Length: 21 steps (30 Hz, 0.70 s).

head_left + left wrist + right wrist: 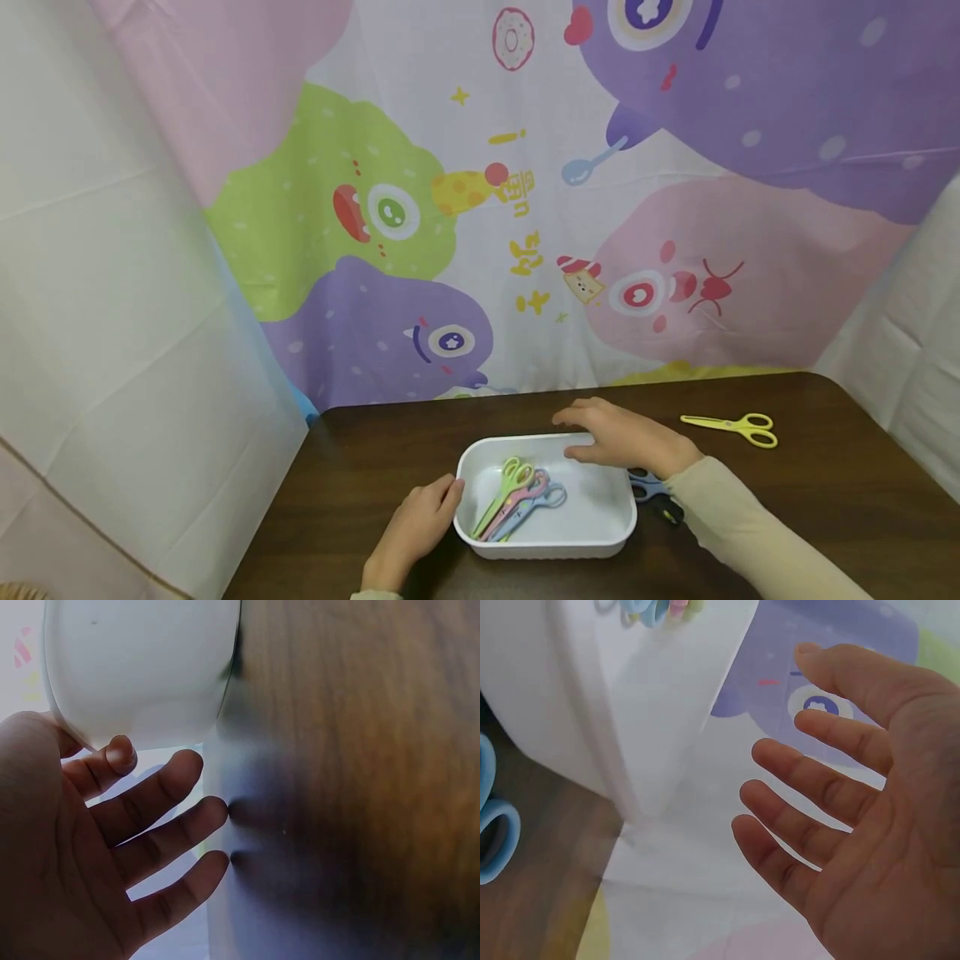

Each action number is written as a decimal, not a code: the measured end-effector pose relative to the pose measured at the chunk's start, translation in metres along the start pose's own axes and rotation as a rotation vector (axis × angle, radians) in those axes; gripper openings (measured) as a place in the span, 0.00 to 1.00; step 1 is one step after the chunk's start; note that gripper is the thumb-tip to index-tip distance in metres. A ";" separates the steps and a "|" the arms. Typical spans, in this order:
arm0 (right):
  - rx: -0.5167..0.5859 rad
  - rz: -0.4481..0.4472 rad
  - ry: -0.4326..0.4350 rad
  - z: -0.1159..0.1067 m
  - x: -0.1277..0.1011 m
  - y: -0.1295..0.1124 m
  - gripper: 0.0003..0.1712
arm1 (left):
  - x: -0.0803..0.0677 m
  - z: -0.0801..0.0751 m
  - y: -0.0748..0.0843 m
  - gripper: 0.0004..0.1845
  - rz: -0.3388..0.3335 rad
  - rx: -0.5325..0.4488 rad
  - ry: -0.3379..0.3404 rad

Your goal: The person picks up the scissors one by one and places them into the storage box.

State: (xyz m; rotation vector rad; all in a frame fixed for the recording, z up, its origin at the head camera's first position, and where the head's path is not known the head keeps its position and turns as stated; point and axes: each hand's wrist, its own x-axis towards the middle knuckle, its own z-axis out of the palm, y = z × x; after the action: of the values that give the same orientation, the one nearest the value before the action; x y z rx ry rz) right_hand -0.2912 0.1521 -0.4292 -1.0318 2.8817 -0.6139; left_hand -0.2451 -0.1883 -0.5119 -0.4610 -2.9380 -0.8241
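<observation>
A white tray (570, 533) stands on the table with green scissors (516, 472), pink scissors (517, 498) and light blue scissors (553, 495) bunched in its left half. At the tray's left end my left hand (417, 521) holds the rim between thumb and index finger. In the left wrist view the other fingers (169, 832) are spread loosely below the tray wall. Above the tray's back right corner hovers my right hand (618, 433), fingers apart and holding nothing. Its bare palm (900, 847) shows in the right wrist view.
Yellow scissors (738, 425) lie at the table's back right. Darker blue scissors (647, 485) lie right of the tray, partly hidden by my right arm, with a small black item (667, 510) beside them. A cartoon-printed curtain (525, 350) hangs behind the table (345, 467).
</observation>
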 end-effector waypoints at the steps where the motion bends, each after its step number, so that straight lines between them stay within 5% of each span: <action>1: 0.003 0.008 0.003 0.000 -0.001 0.001 0.26 | 0.000 0.000 0.000 0.19 0.002 0.000 0.003; 21: 0.060 0.083 0.086 -0.002 -0.027 0.021 0.29 | -0.003 -0.002 0.002 0.20 0.009 -0.008 0.013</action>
State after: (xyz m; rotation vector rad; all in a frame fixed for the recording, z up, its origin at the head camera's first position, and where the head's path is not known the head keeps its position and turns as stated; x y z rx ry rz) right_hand -0.2829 0.1839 -0.4384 -0.8942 2.9419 -0.7519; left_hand -0.2419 -0.1885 -0.5097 -0.4681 -2.9197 -0.8354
